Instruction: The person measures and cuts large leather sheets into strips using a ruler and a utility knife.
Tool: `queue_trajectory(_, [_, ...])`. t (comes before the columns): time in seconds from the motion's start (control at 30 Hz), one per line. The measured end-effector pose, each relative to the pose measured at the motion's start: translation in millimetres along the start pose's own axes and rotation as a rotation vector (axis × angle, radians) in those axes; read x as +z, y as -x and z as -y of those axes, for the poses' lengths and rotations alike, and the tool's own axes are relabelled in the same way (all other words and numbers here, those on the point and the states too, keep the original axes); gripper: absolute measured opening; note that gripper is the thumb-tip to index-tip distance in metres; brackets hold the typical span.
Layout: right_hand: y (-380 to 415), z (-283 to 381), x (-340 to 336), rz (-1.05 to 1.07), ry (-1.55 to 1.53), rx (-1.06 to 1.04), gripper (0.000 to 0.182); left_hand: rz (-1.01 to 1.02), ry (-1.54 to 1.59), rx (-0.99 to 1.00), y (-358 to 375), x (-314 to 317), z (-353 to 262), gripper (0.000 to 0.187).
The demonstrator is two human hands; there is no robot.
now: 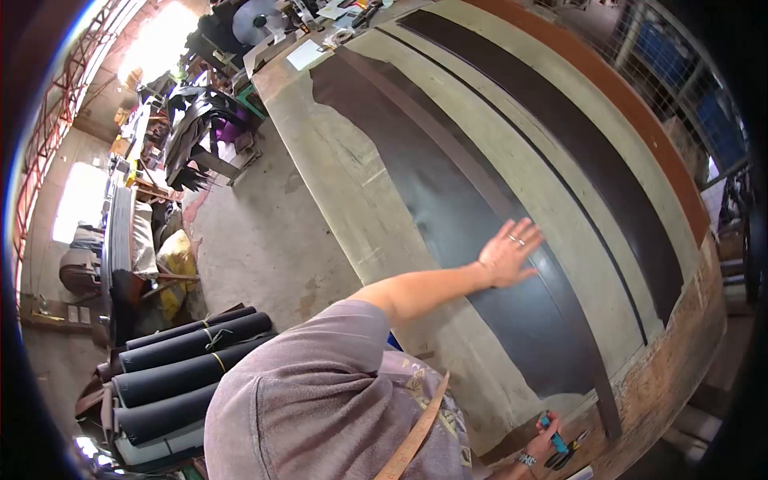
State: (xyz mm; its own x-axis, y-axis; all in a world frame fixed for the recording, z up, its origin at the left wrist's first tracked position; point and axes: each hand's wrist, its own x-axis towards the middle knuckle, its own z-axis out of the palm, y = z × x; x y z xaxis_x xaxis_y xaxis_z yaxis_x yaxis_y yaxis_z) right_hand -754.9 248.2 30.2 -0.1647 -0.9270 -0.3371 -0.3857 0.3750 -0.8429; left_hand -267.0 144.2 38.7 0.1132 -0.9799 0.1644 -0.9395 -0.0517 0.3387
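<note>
A long dark brown leather hide (448, 204) lies along the pale tabletop (352, 184). A narrow dark strip (480, 172) runs lengthwise over it, its near end hanging past the hide. My left hand (510, 254), with a ring on it, is open, fingers spread, palm down at the strip and hide. My right hand (546, 438), with a watch on the wrist, is low by the table's near end. It is closed on a teal-handled tool (558, 442) whose exact kind I cannot make out. Black-handled pliers (566, 458) appear just beside it.
A broad dark leather strip (560, 120) and a thin black strip (552, 176) lie farther across the table. Dark rolls (192, 352) are stacked at lower left. Papers (307, 54) and tape lie at the far end. Wire shelving (680, 56) stands beyond the table's right side.
</note>
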Motion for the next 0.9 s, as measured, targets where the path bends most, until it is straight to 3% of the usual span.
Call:
queue_trajectory(0.13, [-5, -2, -5, -0.005, 0.12, 0.053, 0.051, -0.153, -0.117, -0.232, -7, -41, 140, 0.081])
queue_trajectory(0.23, [-4, 39, 25, -0.046, 0.191, 0.084, 0.053, -0.236, -0.179, -0.335, -14, -78, 252, 0.085])
queue_trajectory(0.47, [65, 250, 192, -0.021, 0.071, 0.169, 0.065, -0.255, -0.261, -0.583, -41, -177, 546, 0.091])
queue_trajectory(0.5, [90, 328, 264, -0.122, 0.573, 0.106, 0.086, -0.248, -0.303, -0.609, -43, -189, 587, 0.092])
queue_trajectory(0.53, [38, 300, 249, 0.347, 0.308, 0.319, 0.113, -0.26, -0.307, -0.63, -44, -199, 624, 0.094])
queue_trajectory(0.57, [20, 292, 295, 0.185, 0.285, -0.002, 0.062, -0.252, -0.322, -0.638, -45, -212, 657, 0.096])
queue_trajectory(0.67, [-13, 379, 455, 0.454, 0.363, -0.129, 0.067, -0.214, -0.332, -0.61, -47, -241, 715, 0.098])
queue_trajectory(0.8, [-42, 505, 702, 0.739, 0.546, -0.585, 0.063, -0.304, -0.304, -0.52, -37, -242, 726, 0.108])
queue_trajectory(0.9, [-49, 564, 886, 0.914, 0.267, -0.594, 0.06, -0.344, -0.26, -0.496, -36, -248, 722, 0.115])
